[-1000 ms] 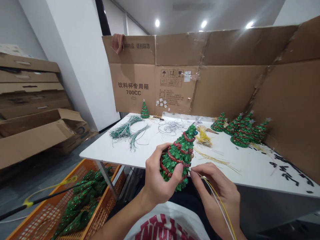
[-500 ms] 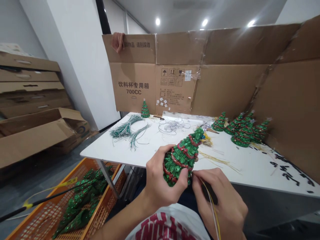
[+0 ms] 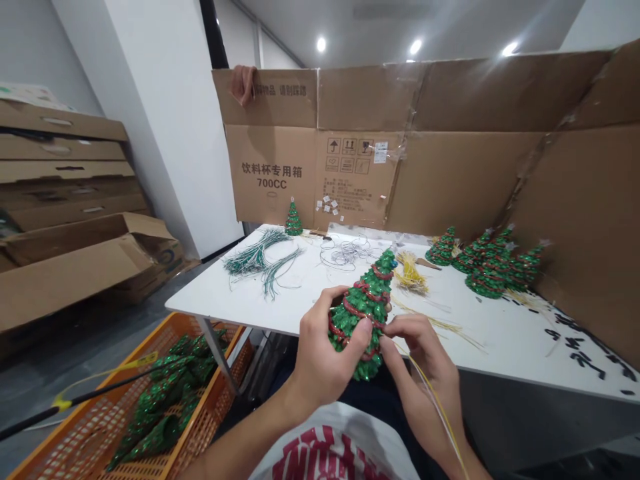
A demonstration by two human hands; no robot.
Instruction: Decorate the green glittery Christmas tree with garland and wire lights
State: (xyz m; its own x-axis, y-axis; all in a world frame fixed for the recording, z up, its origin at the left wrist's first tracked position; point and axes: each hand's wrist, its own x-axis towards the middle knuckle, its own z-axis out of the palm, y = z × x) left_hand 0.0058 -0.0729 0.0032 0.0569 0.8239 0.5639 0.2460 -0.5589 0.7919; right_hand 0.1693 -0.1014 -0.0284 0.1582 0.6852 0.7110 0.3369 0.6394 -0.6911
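Right hand (image 3: 420, 363) has closed in on the tree since the frame half a second back, and the glitter-green Christmas tree figure (image 3: 363, 327) has swung from tilted to nearly upright. Tree is held in the air above the front edge of the white table (image 3: 210, 312), not resting on it. Left hand (image 3: 325, 353) wraps its lower body: fingers curled round the back, thumb across the front, full firm grip. Right fingers (image 3: 395, 327) are narrow, pinched at the tree's right flank, apparently on a thin yellow wire (image 3: 434, 400) with a white wire beside it; exact contact is hidden. Handling guess: light, stiff shell, maybe hollow. Sequin surface looks slippery and may shed; red garland and top ornaments look fragile. Best hold is the wide lower body, as now, not the tip. Wire looks limp, so pinch it near its end. Also in view: more trees (image 3: 493, 280) at the table's right side, green pieces (image 3: 160, 410) in an orange crate (image 3: 145, 353) at lower left.
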